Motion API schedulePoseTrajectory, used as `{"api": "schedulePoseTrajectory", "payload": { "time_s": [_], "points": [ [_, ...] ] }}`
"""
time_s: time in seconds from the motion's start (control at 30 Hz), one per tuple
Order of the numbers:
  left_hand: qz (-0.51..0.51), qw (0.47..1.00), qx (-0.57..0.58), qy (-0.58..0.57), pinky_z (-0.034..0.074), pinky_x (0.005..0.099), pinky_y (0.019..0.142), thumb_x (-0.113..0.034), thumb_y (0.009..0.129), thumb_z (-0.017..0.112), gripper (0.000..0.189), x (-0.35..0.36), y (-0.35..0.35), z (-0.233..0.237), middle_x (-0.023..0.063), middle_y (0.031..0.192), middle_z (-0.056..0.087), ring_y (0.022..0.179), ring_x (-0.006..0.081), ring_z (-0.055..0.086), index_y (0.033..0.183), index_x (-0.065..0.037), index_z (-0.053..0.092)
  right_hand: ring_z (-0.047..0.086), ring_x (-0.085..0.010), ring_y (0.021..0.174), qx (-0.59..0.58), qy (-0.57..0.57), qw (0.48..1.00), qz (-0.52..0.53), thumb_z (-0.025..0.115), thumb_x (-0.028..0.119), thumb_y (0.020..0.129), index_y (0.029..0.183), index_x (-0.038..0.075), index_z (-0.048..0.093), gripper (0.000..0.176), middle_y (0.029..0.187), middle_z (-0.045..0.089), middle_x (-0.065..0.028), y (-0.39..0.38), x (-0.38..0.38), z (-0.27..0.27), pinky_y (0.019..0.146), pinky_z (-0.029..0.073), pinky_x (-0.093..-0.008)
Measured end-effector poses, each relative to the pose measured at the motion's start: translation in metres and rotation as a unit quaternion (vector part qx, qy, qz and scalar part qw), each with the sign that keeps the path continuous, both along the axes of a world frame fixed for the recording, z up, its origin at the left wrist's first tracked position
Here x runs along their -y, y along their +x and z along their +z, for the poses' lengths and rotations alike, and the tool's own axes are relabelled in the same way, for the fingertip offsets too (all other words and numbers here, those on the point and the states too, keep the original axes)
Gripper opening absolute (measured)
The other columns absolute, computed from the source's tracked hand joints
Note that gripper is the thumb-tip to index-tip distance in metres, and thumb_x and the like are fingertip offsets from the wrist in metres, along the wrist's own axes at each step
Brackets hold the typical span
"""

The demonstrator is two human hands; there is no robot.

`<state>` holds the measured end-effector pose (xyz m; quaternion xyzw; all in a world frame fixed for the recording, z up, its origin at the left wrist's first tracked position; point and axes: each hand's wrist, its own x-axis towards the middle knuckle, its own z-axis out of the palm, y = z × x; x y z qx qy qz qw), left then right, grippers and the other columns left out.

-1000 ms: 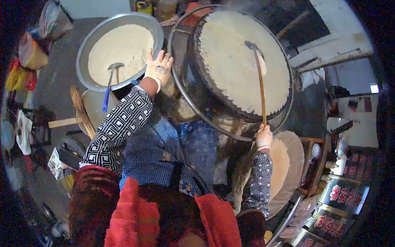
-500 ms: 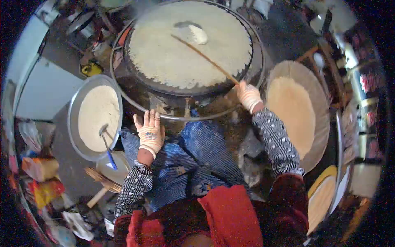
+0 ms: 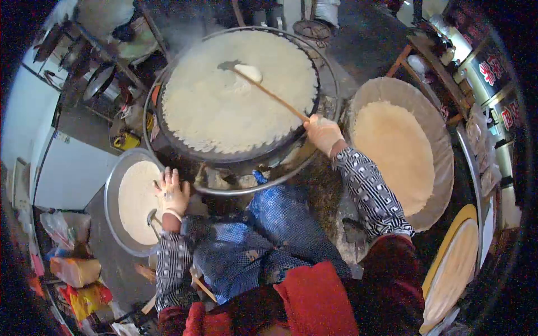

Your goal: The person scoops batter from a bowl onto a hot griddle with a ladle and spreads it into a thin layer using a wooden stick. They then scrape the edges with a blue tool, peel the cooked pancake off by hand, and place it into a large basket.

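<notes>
A small food-making workshop is shown: a wide round black griddle (image 3: pixel 241 92) covered in steaming pale batter is set near a deep grey metal basin (image 3: pixel 115 210) of pale batter at left, and stacked thin tan round sheets (image 3: pixel 392 154) are kept in a cloth-lined round container (image 3: pixel 443 185) at right.

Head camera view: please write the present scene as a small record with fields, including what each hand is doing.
Right hand: grips long wooden stick
Left hand: open, over the side of metal basin; contact unclear
Round pan: pale layer across it, steam above
Stick's far end: on the layer, beside white lump
Basin contents: pale mass, small ladle
Right side: lined tray holding tan sheet
</notes>
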<state>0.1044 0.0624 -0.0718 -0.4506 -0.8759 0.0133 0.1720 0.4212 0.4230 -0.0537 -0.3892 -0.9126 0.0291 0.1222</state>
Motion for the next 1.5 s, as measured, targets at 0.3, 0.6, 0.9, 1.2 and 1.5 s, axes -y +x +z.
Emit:
{"api": "schedulePoseTrajectory", "payload": {
  "time_s": [0.3,0.6,0.9,1.2,1.5],
  "points": [
    [-0.099,0.954,0.108,-0.261,0.04,0.0419,0.086,-0.038,0.075,0.063,0.028,-0.046,0.072,-0.048,0.0072,0.089,0.067,0.094,0.0257,0.061,0.089,-0.015,0.067,0.065,-0.035,0.078,0.048,-0.044,0.997,-0.037,0.041,0.034,0.095,0.095,0.002,0.054,0.035,0.081,0.067,-0.0181,-0.007,0.014,-0.012,0.071,0.05,-0.0481],
    [-0.078,0.942,0.043,-0.322,0.029,0.041,0.103,-0.036,0.074,0.058,0.024,-0.01,-0.071,-0.153,0.0051,0.097,0.066,0.107,0.0227,0.056,0.088,-0.022,0.071,0.064,-0.0367,0.073,0.067,-0.067,0.995,-0.034,0.037,0.034,0.095,0.087,0.002,0.059,0.04,0.08,0.066,-0.0208,0.038,0.002,-0.048,0.069,0.05,-0.0483],
    [-0.078,0.904,-0.041,-0.419,0.023,0.0418,0.107,-0.033,0.076,0.052,0.025,-0.02,-0.115,-0.109,0.0052,0.096,0.067,0.108,0.0222,0.055,0.089,-0.023,0.071,0.064,-0.0332,0.07,0.136,0.072,0.979,0.133,0.045,0.024,0.094,0.112,0.006,0.055,0.028,0.076,0.065,-0.0189,-0.032,-0.007,-0.064,0.06,0.051,-0.0434],
    [-0.119,0.893,-0.123,-0.415,0.029,0.0427,0.102,-0.026,0.075,0.052,0.021,-0.02,-0.141,-0.125,0.0031,0.089,0.067,0.099,0.0228,0.058,0.083,-0.023,0.071,0.036,-0.0058,0.044,-0.41,-0.526,0.745,0.009,0.055,0.021,0.091,0.136,0.015,0.044,0.047,0.07,0.052,0.0005,-0.003,0.12,-0.068,0.036,0.031,-0.0213],
    [-0.072,0.906,0.031,-0.417,0.035,0.0439,0.088,-0.03,0.075,0.054,0.026,-0.033,-0.012,-0.096,0.0094,0.09,0.068,0.094,0.0271,0.058,0.087,-0.016,0.073,0.033,-0.0065,0.04,-0.411,-0.644,0.643,-0.055,0.049,0.03,0.096,0.142,0.015,0.033,0.051,0.054,0.033,0.0054,-0.015,0.121,-0.066,0.035,0.029,-0.0229]
  ]
}}
